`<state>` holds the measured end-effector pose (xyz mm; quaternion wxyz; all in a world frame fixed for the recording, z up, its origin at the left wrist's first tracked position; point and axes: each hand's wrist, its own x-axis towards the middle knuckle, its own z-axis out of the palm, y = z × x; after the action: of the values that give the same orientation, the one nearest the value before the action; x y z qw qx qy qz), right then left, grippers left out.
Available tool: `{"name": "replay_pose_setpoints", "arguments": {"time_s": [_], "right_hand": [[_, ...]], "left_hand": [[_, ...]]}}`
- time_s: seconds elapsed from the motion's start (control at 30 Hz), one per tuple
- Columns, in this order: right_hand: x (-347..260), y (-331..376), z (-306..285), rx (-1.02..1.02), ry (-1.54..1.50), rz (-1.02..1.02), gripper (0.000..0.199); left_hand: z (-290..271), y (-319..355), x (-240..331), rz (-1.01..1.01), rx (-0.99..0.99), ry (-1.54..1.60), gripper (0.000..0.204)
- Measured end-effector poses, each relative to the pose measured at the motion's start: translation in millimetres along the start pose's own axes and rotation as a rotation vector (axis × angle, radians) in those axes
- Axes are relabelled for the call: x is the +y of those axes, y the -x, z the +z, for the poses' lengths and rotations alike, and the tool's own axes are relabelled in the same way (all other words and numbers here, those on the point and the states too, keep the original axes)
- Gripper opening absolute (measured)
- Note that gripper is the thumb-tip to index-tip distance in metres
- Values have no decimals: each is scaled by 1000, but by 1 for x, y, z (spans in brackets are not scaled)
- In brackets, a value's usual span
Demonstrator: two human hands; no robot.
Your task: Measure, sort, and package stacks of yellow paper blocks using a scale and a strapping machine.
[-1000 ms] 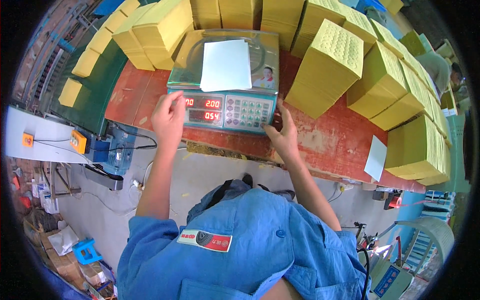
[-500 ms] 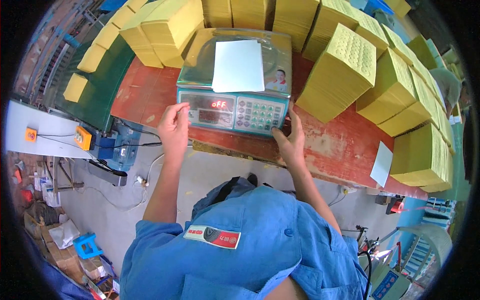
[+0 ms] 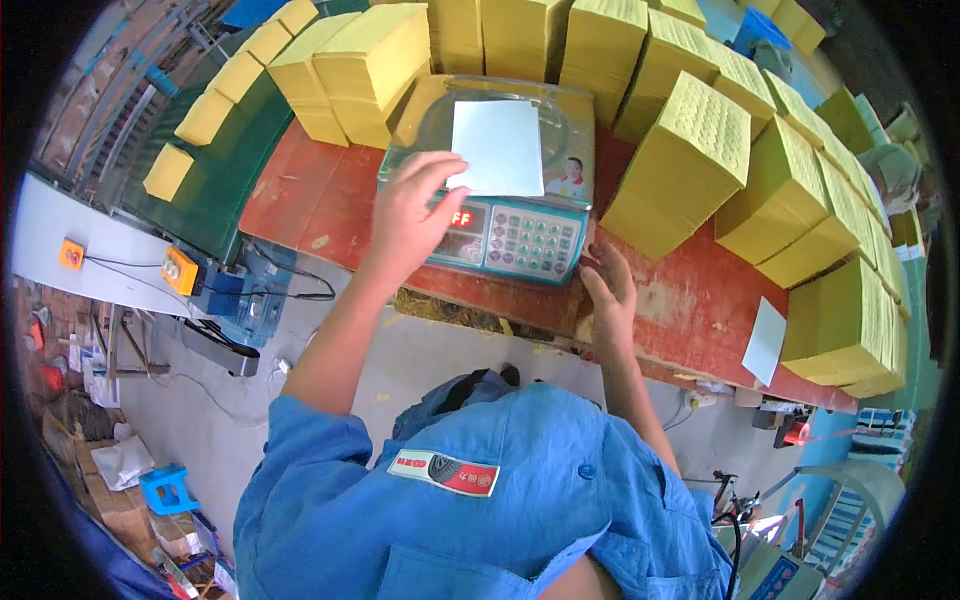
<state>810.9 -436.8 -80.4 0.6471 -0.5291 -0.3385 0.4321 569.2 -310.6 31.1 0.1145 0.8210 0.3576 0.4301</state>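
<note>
A digital scale (image 3: 520,240) with a teal body, keypad and lit red display stands at the table's front edge. On its clear-covered pan lies a pale sheet, perhaps a thin stack of paper (image 3: 497,148). My left hand (image 3: 408,212) reaches over the display's left part, thumb and fingers apart, fingertips at the paper's left edge; whether they touch it I cannot tell. Beside the scale's front right corner, my right hand (image 3: 612,290) is open, its fingers spread and holding nothing.
Tall yellow stacks of embossed sheets (image 3: 680,165) surround the scale behind and to the right on the red table (image 3: 665,305). Another pale sheet (image 3: 764,342) lies near the right edge. At left runs a green conveyor belt (image 3: 215,185) carrying small yellow stacks (image 3: 168,172).
My left hand has moved up from the scale's front left side to the paper's edge, partly covering the display. My right hand has come slightly away from the scale's right corner.
</note>
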Motion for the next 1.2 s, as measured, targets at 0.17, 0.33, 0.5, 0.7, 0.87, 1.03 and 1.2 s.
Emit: {"name": "replay_pose_setpoints", "arguments": {"time_s": [0.17,0.33,0.5,0.7,0.87,1.03,1.2], "right_hand": [[-14,7,7,20,-44,-17,43],[-24,8,2,-6,-24,-5,30],[-25,8,9,-83,-86,-8,25],[-77,-9,42,-212,-171,174,29],[-50,-23,50,-235,498,-232,22],[-85,-1,86,-350,662,-658,26],[-102,-41,101,-541,536,-648,34]], "left_hand": [[30,-21,-21,116,-223,-83,33],[31,-33,-31,102,-315,-74,24],[25,-35,-33,91,-281,-32,16],[21,6,27,270,-45,-88,10],[30,53,62,141,-206,74,24],[35,49,70,-466,131,757,32],[13,39,40,-674,390,784,26]]}}
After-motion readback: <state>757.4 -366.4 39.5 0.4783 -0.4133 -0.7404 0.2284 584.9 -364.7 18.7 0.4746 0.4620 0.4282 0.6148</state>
